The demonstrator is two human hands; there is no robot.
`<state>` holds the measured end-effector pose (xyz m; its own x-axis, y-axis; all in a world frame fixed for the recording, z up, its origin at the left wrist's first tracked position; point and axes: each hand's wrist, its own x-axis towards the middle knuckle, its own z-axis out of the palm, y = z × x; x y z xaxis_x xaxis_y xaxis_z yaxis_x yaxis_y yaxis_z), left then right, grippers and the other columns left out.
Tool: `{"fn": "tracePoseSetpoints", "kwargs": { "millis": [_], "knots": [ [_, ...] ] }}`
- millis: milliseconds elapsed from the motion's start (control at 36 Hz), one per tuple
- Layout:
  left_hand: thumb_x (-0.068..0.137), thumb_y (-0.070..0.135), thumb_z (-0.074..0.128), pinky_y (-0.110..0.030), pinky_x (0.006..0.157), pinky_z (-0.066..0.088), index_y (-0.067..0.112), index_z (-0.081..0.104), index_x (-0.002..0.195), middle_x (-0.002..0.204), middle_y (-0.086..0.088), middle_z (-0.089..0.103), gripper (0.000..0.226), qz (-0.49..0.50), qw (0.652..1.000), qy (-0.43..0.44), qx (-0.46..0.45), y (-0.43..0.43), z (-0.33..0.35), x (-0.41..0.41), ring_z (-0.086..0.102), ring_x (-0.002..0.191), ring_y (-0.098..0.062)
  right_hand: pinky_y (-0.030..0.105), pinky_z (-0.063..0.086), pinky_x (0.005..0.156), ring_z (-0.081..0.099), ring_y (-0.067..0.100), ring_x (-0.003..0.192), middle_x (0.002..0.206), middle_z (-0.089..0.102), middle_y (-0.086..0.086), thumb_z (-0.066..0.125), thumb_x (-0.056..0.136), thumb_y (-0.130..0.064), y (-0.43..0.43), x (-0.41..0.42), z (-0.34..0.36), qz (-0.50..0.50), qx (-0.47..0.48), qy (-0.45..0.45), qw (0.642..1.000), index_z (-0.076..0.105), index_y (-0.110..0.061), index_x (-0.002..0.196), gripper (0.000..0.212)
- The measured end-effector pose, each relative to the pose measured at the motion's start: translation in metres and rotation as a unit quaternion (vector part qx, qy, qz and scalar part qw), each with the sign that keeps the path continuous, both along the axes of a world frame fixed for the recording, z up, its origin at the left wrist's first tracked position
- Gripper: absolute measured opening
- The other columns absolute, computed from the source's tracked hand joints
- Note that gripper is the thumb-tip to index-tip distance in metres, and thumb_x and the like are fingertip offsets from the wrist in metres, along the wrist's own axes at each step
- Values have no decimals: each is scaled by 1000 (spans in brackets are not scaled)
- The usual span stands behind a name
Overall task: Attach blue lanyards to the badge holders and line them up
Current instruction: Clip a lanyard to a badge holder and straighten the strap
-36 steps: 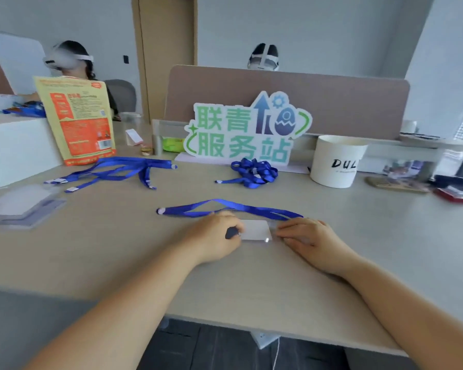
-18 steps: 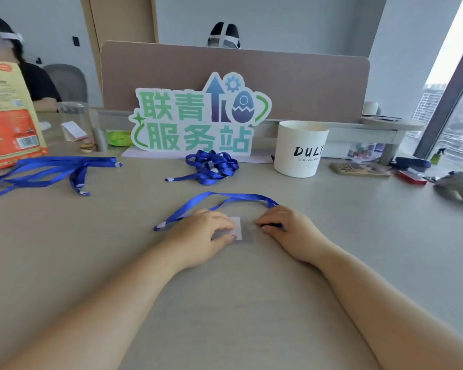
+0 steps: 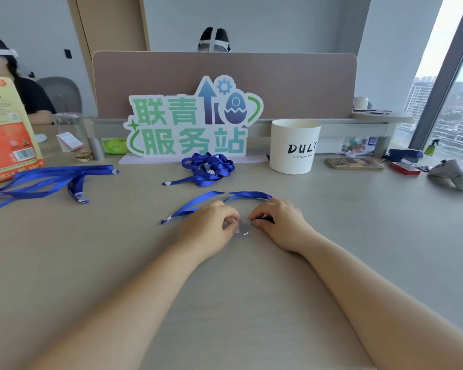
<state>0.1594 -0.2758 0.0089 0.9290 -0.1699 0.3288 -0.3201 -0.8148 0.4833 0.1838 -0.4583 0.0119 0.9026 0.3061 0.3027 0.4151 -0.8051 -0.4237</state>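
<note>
— Starting at the left edge, what sits on the pale table [image 3: 64, 263]?
— An orange packet [image 3: 8, 132] stands upright, and beside it loose blue lanyards [image 3: 48, 180] lie spread flat. A clear cup [image 3: 68, 129] stands behind them.
— And the middle?
— A bundled lanyard [image 3: 207, 169] lies in front of a green-lettered sign [image 3: 193, 121], which stands against a brown desk divider [image 3: 225, 84]. Nearer, one blue lanyard [image 3: 219, 200] loops just beyond both hands. The left hand [image 3: 207, 228] pinches the clear badge holder [image 3: 241, 229] between curled fingers; the right hand [image 3: 278, 222] grips its other edge, with something dark under the fingers.
— Further right?
— A white cup [image 3: 294, 146], then small desk clutter, and a tall window [image 3: 455, 116] showing city buildings.
</note>
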Motion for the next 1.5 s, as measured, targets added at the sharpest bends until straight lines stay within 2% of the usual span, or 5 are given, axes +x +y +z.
{"fn": "tracePoseSetpoints", "kwargs": {
  "millis": [417, 694, 778, 1000, 1500],
  "knots": [
    [89, 32, 61, -32, 76, 47, 32, 72, 94, 97, 11, 63, 12, 7, 998, -19, 52, 0, 4, 6, 57, 92, -11, 36, 47, 89, 57, 12, 91, 82, 53, -19, 65, 86, -19, 0, 4, 0, 40, 61, 20, 997, 74, -24, 92, 12],
    [92, 35, 56, -26, 62, 33, 29, 69, 92, 96, 11, 59, 15, 2, 990, -65, 124, -6, 7, 7, 52, 88, -8, 18, 40, 73, 53, 4, 76, 77, 53, -18, 68, 84, -18, -3, 4, 2, 22, 85, 27, 996, 76, -19, 94, 12],
    [91, 37, 57, -25, 58, 28, 26, 67, 90, 94, 10, 58, 15, 10, 989, -74, 130, -10, 8, 9, 49, 83, -7, 19, 43, 77, 54, 3, 75, 74, 54, -19, 68, 84, -17, -3, 3, 3, 26, 91, 33, 995, 76, -17, 94, 13],
    [85, 31, 61, -32, 68, 47, 24, 66, 78, 89, 7, 60, 12, 32, 995, -64, 76, -15, 6, 8, 55, 81, -10, 26, 47, 83, 58, 10, 84, 75, 55, -18, 69, 84, -18, -3, 3, 3, 22, 95, 35, 995, 76, -17, 93, 12],
    [80, 33, 64, -27, 63, 40, 17, 64, 76, 75, 4, 66, 16, 125, 991, 33, -15, -30, 7, 11, 59, 75, -17, 32, 49, 81, 50, 0, 71, 72, 54, -18, 67, 84, -17, 0, 4, 1, 7, 89, 40, 995, 76, -17, 91, 12]
  ]
}}
